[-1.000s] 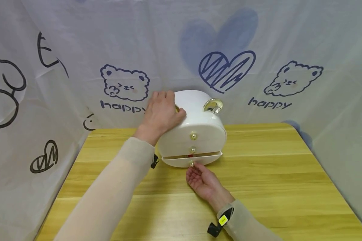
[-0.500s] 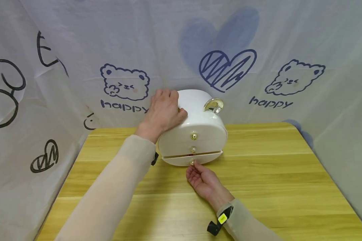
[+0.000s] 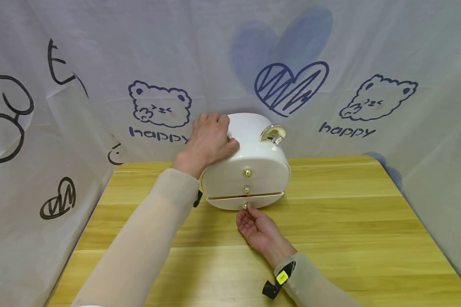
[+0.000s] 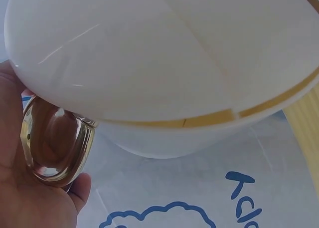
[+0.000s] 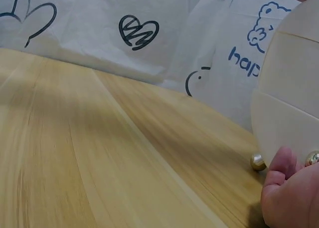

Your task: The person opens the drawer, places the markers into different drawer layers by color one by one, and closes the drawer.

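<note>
A white storage box (image 3: 226,174) with rounded sides and gold knobs stands at the back of the table. Its bottom drawer (image 3: 223,203) sticks out slightly, leaving a thin gap above its front. My left hand (image 3: 209,143) grips the gold ear-shaped piece (image 4: 55,138) at the box's upper left; in the head view the hand covers most of that ear. At the bottom drawer's gold knob (image 3: 245,206), my right hand (image 3: 262,232) pinches with the thumb and curled fingers, palm up. The knob is partly hidden by the thumb.
A second gold ear (image 3: 273,134) rises from the box's upper right. The wooden table (image 3: 349,238) extends in front and to both sides. A white printed cloth (image 3: 223,51) hangs close behind the box. A small gold foot (image 5: 257,162) supports the box.
The bottom drawer has slid inward and the gap above its front has narrowed. My right hand has moved slightly forward with the knob. The left hand stays on the ear, shifting slightly.
</note>
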Available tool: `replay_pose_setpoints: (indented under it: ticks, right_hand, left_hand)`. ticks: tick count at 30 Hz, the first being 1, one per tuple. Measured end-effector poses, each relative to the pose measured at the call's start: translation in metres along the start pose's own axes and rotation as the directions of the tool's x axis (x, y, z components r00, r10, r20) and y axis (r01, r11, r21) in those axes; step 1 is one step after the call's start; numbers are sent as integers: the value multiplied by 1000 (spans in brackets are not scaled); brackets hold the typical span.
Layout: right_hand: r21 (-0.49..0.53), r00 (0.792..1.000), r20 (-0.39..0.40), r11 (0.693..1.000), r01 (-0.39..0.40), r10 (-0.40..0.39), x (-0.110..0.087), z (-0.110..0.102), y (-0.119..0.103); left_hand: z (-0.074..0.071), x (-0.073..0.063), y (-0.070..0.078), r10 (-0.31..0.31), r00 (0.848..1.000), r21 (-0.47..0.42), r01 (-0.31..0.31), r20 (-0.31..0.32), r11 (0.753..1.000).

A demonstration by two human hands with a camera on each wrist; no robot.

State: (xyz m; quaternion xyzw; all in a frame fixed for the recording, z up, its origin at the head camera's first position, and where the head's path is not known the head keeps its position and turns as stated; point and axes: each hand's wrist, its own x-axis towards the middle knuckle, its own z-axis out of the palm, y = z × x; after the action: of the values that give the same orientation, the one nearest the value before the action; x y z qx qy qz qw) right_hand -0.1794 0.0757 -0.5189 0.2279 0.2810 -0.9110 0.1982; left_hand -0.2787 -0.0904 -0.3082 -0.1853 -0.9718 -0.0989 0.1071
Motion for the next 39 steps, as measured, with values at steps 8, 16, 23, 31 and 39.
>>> replay_pose_setpoints:
  ticks: [8,16,23,31,39]
  right_hand:
    - [36,1000,-9,999,-16,16,-3,4,3]
    - [102,999,-31,995,10,-7,-3,5,7]
    - [98,999,-41,995,35,-31,-3,12,13]
    - [90,1000,-12,996,19,-18,-2,15,16]
    - [161,1000,-1,986,31,-32,-2,17,22]
  left_hand:
    - [-1,1,-1,-2,1000,-3,2,17,1000]
    - [-1,5,5,13,999,4,-13,45,1000]
    - [-2,3,-1,-2,999,-7,3,54,1000]
    - [-5,2,-6,-8,998,-17,9,62,1000]
    - [-7,2,-6,4,996,-20,-3,84,1000]
